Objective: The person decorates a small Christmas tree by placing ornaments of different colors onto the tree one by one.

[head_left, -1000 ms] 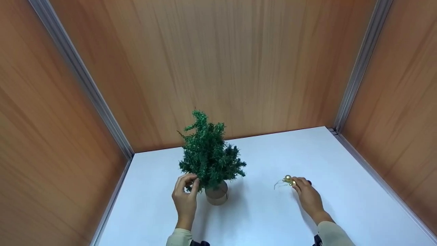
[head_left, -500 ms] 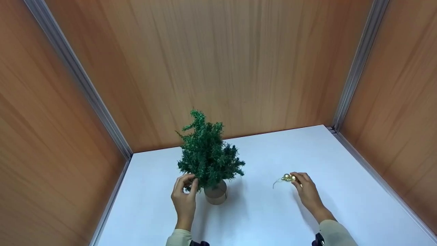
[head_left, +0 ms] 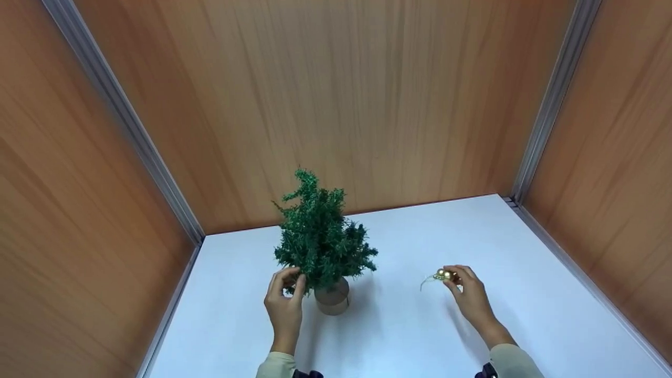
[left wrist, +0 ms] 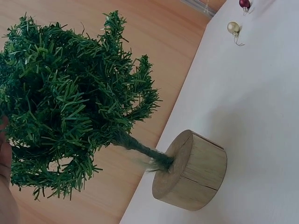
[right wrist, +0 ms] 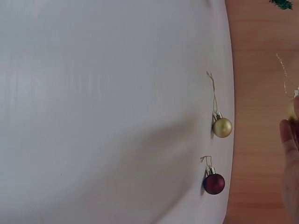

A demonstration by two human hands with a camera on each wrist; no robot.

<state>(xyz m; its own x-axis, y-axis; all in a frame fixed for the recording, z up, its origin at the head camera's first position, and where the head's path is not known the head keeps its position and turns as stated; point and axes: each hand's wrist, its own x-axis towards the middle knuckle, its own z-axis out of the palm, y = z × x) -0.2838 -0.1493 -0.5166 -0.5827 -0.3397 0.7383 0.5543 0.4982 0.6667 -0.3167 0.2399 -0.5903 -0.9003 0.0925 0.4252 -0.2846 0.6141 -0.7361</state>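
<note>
A small artificial Christmas tree point(head_left: 323, 236) stands on a round wooden base point(left wrist: 198, 172). At its lower left branches my left hand point(head_left: 283, 304) has thumb and fingertips curled together around a sprig; in the left wrist view those fingertips partly sink into the foliage. Well to the right of the tree, my right hand point(head_left: 472, 299) pinches a gold bauble point(right wrist: 292, 113) with a thin gold hanging loop. On the table below lie another gold bauble point(right wrist: 222, 127) and a dark red bauble point(right wrist: 214, 184), each with its string. My right hand hides the red one in the head view.
The white table point(head_left: 409, 336) is bounded by a wooden back panel point(head_left: 367, 105) and wooden side panels point(head_left: 105, 236), with grey metal strips at the corners. The tree stands between my hands, left of the middle.
My right hand has shifted slightly and picked up the gold bauble beside the other one. The red bauble, visible past my fingers earlier, is now hidden. My left hand stays at the branch.
</note>
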